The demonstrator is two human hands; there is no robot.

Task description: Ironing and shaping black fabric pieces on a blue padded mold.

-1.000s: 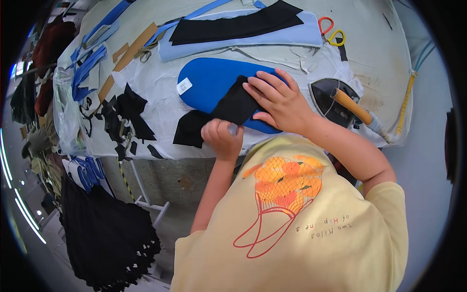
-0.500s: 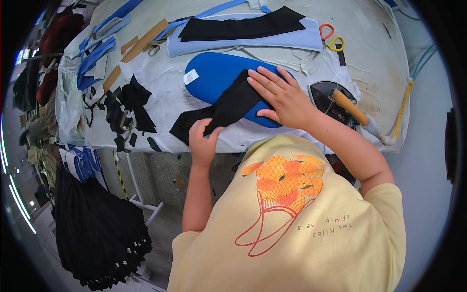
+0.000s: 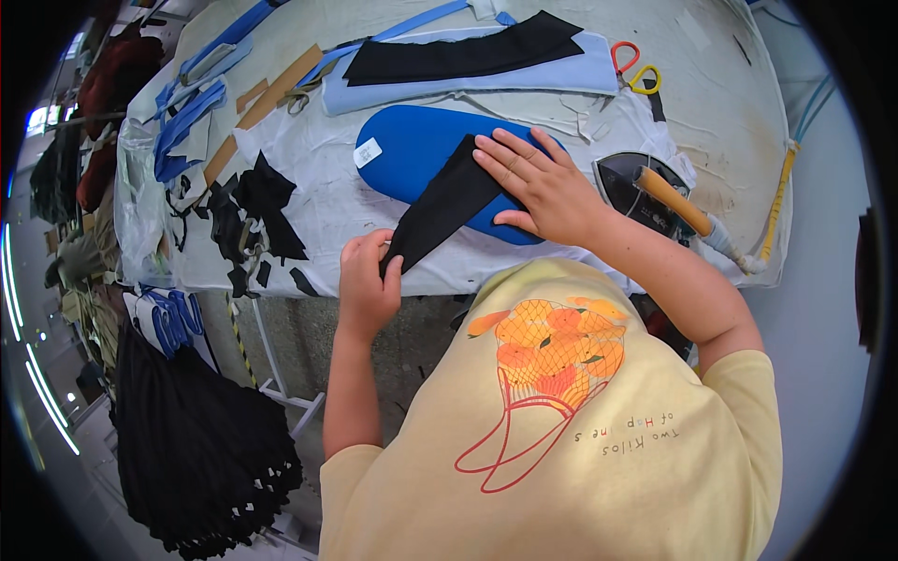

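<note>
A black fabric strip [image 3: 437, 213] lies slantwise over a blue oval pad [image 3: 412, 140] with a small white label. My left hand [image 3: 368, 285] pinches the strip's lower-left end between thumb and fingers, off the pad near the table's front edge. Flat on the strip's upper end rests my right hand [image 3: 543, 187], fingers stretched out, holding it against the pad. To the right of that hand sits an iron [image 3: 645, 192] with a wooden handle.
Behind the pad, a black fabric piece [image 3: 468, 49] lies on a light blue padded board [image 3: 374, 93]. Scissors [image 3: 638, 73] with red and yellow handles lie beside it. Black scraps [image 3: 267, 201] and blue strips [image 3: 187, 126] cover the left side. Black cloth [image 3: 201, 439] hangs below left.
My left hand has moved left and down with the strip's end, and the strip now lies straighter, its loose end drawn into the fingers. My right hand has stayed in place.
</note>
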